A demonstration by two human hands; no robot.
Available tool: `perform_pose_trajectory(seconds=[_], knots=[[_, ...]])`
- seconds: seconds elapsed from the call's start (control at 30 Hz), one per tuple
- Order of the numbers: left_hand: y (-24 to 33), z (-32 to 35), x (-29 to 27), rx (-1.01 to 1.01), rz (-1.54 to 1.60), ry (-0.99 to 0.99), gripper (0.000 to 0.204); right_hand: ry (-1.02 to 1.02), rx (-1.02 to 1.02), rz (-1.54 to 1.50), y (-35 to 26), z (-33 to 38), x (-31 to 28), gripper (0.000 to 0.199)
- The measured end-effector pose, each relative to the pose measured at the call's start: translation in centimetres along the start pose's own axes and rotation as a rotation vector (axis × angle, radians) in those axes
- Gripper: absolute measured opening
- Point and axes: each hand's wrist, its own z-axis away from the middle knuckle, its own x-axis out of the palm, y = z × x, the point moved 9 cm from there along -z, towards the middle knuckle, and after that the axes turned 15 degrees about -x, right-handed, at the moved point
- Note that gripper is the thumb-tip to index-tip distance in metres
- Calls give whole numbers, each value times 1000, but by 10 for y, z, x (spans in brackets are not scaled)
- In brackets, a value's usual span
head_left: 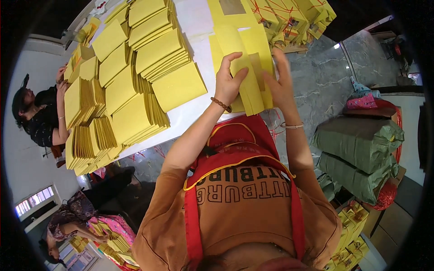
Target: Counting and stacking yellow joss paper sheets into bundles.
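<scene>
A yellow paper sheet (pixel 248 94) with a long folded-up panel lies on the white table's near edge in front of me. My left hand (pixel 229 80) grips the panel's left side, thumb on top and index finger curled at the edge. My right hand (pixel 283 83), slightly blurred, is at the sheet's right edge with its fingers stretched out and thumb apart. A brown rectangular patch (pixel 257 67) shows on the sheet between my hands. Beyond it lies another yellow sheet (pixel 235 17) with a similar patch.
Stacks of folded yellow paper pieces (pixel 126 95) cover the table's left side. Yellow bundles with red ties (pixel 289 20) are at the far right. Green wrapped bales (pixel 357 140) stand on the right. One person (pixel 43 113) works across the stacks; another (pixel 74 217) sits lower left.
</scene>
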Motion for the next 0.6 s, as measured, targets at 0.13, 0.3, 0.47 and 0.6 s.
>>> perform_pose_trajectory(seconds=[0.13, 0.3, 0.47, 0.6], knots=[[13, 4, 3, 99, 13, -2, 56, 5, -313, 655, -55, -2, -7, 48], [21, 6, 10, 108, 206, -100, 67, 43, 296, 91, 3, 16, 12, 45], [9, 2, 6, -33, 232, -104, 61, 56, 368, -140, 12, 9, 12, 45], [1, 0, 2, -47, 323, -104, 59, 42, 451, -220, 15, 7, 10, 37]])
